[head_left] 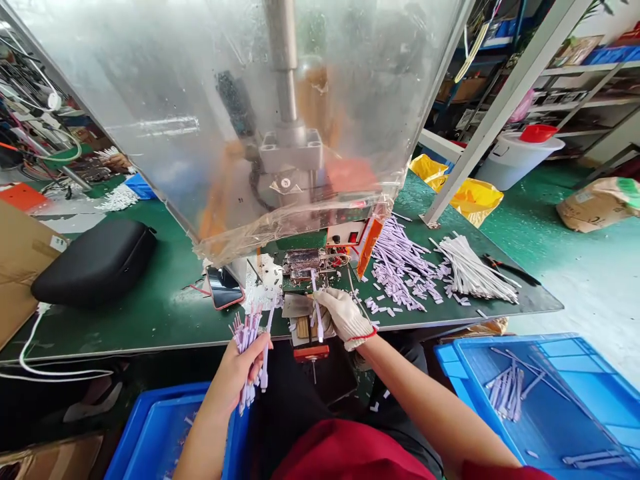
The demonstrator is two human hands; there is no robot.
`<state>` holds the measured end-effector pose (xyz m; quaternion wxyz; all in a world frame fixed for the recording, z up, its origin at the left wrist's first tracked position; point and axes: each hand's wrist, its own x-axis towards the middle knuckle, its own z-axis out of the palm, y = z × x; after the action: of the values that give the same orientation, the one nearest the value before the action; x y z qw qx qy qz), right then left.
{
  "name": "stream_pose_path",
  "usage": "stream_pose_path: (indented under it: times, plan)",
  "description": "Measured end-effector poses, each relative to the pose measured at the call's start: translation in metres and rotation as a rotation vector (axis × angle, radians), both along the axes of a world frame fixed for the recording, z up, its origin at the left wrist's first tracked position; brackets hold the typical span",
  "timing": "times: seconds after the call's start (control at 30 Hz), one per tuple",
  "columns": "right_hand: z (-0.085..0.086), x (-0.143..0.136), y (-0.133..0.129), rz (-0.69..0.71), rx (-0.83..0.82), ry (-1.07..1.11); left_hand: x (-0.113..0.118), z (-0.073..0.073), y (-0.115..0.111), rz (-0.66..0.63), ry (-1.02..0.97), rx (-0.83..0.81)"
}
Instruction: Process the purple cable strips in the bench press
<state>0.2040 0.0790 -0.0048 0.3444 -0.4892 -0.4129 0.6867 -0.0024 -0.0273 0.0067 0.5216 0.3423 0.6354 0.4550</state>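
My bare left hand (235, 370) is closed around a bundle of short lilac cables (246, 328), with thin wire ends at the top and plugs hanging below. One of them stands a little apart from the bunch. My right hand (345, 316), in a white knitted glove with a red cuff edge, pinches a single lilac cable (319, 324). Its upper end reaches the small metal heater block (303, 262) at the foot of the press. Just below that block is a metal plate (296, 305). The right fingertips partly hide the cable's middle.
A cloudy plastic shield (165, 113) hangs before the press. Lilac cables and cut pieces (400, 263), white sticks (473, 270) and pliers (513, 270) lie right. Left are a phone (225, 287) and black case (95, 260). Blue bins (580, 353) flank me below the table.
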Motion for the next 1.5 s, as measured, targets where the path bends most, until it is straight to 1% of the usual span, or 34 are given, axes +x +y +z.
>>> stream_pose_path:
  times: [0.13, 0.33, 0.43, 0.5, 0.57, 0.67, 0.7, 0.77, 0.8, 0.87, 0.93, 0.97, 1.03, 1.07, 1.1, 1.13, 1.17, 1.2, 1.23, 1.3, 1.37, 1.43, 1.5]
  plan:
    - [0.002, 0.0, 0.004, 0.006, -0.026, -0.025, 0.004, -0.001, 0.001, -0.005, 0.006, -0.003]
    - [-0.003, -0.001, 0.006, -0.001, -0.014, -0.006, 0.008, 0.005, 0.005, -0.097, 0.02, 0.017]
    - [-0.003, -0.001, 0.006, 0.015, 0.004, 0.01, 0.008, 0.009, 0.009, -0.143, 0.033, 0.032]
    - [0.001, 0.0, 0.005, 0.023, 0.019, -0.002, 0.008, 0.011, 0.012, -0.171, 0.061, 0.036]
    - [0.008, 0.004, 0.004, -0.02, 0.041, -0.037, 0.008, 0.012, 0.015, -0.192, 0.097, 0.042]
    - [0.019, 0.011, -0.003, -0.095, 0.17, -0.05, 0.008, 0.015, 0.021, -0.263, 0.151, 0.059]
    - [0.023, 0.013, -0.006, -0.081, 0.228, -0.036, 0.01, 0.017, 0.024, -0.298, 0.163, 0.06]
    - [0.028, 0.013, -0.015, 0.0, 0.311, -0.022, 0.014, 0.021, 0.03, -0.373, 0.187, 0.056]
    - [0.03, 0.012, -0.02, 0.031, 0.323, -0.027, 0.017, 0.023, 0.032, -0.411, 0.202, 0.056]
    - [0.032, 0.009, -0.028, 0.043, 0.3, -0.029, 0.023, 0.027, 0.035, -0.464, 0.239, 0.084]
    - [0.033, 0.012, -0.03, 0.005, 0.261, 0.005, 0.025, 0.031, 0.034, -0.494, 0.244, 0.111]
    - [0.034, 0.02, -0.027, -0.053, 0.249, 0.03, 0.024, 0.031, 0.032, -0.508, 0.23, 0.106]
    - [0.034, 0.049, -0.013, -0.248, 0.259, 0.032, 0.015, 0.03, 0.027, -0.511, 0.189, 0.069]
    - [0.033, 0.07, -0.002, -0.377, 0.277, -0.017, 0.008, 0.029, 0.025, -0.498, 0.167, 0.05]
    - [0.031, 0.094, 0.01, -0.479, 0.307, -0.114, 0.001, 0.026, 0.024, -0.473, 0.147, 0.041]
    - [0.028, 0.118, 0.023, -0.514, 0.34, -0.276, -0.004, 0.023, 0.025, -0.445, 0.129, 0.038]
    - [0.025, 0.14, 0.036, -0.506, 0.358, -0.499, -0.008, 0.02, 0.026, -0.416, 0.11, 0.036]
    - [0.021, 0.158, 0.049, -0.445, 0.378, -0.738, -0.009, 0.017, 0.029, -0.398, 0.093, 0.027]
    - [0.016, 0.171, 0.061, -0.364, 0.41, -0.93, -0.006, 0.014, 0.034, -0.388, 0.08, 0.018]
    - [0.009, 0.179, 0.08, -0.183, 0.45, -1.229, 0.007, 0.008, 0.045, -0.368, 0.095, 0.018]
    - [0.004, 0.171, 0.095, -0.058, 0.452, -1.403, 0.027, 0.003, 0.057, -0.331, 0.201, 0.035]
    - [0.003, 0.159, 0.106, -0.001, 0.425, -1.495, 0.049, -0.001, 0.069, -0.298, 0.349, 0.028]
    - [0.005, 0.152, 0.115, 0.028, 0.409, -1.509, 0.066, -0.005, 0.079, -0.279, 0.448, 0.009]
